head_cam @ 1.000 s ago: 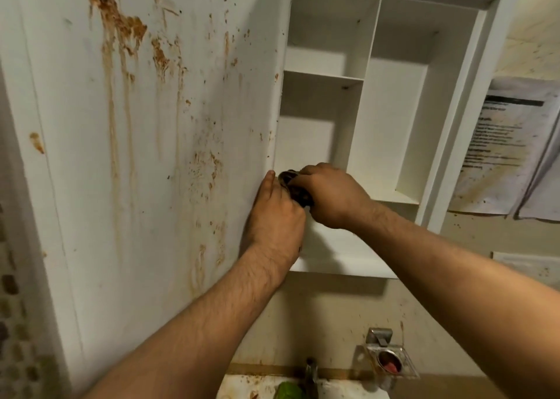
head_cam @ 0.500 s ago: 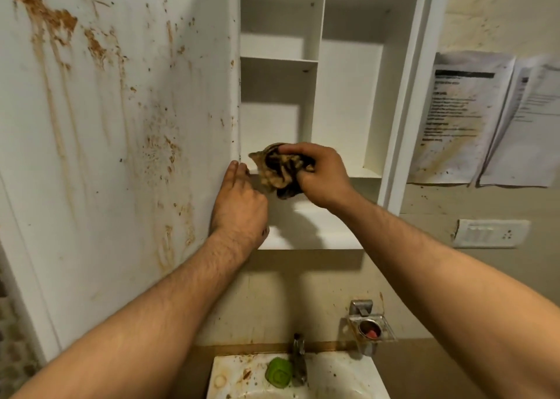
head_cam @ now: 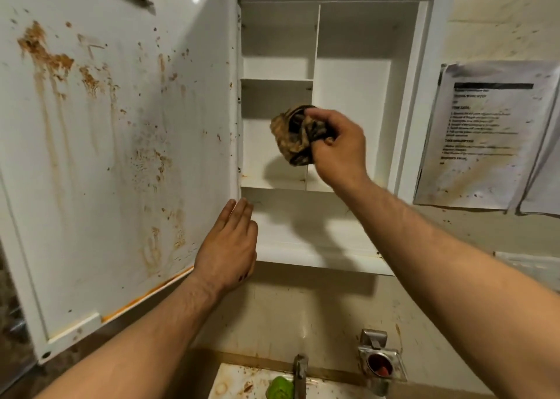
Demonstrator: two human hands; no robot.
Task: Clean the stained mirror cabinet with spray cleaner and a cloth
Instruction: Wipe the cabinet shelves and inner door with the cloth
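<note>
your crumpled, brown-soiled dark cloth [head_cam: 295, 136] hangs before the lower left compartment of the open white cabinet [head_cam: 348, 65], pinched between the thumb and curled fingers of your right hand [head_cam: 336, 147]. it looks soft, light and probably damp, so bunch it in the palm, not by an edge. your left hand [head_cam: 230, 244], fingers straight and together, sits at the corner of the brown-streaked white door [head_cam: 121, 156]; whether it touches, i cannot tell. below, a metal wall holder [head_cam: 380, 365] holds something red, and the stained basin [head_cam: 230, 383] holds a green object [head_cam: 280, 388].

Two hands are showing, left hand [head_cam: 227, 247] and right hand [head_cam: 339, 150], with one cloth [head_cam: 291, 138], one cabinet [head_cam: 351, 111], one door [head_cam: 121, 156], two papers [head_cam: 491, 135], one tap [head_cam: 300, 371]
</note>
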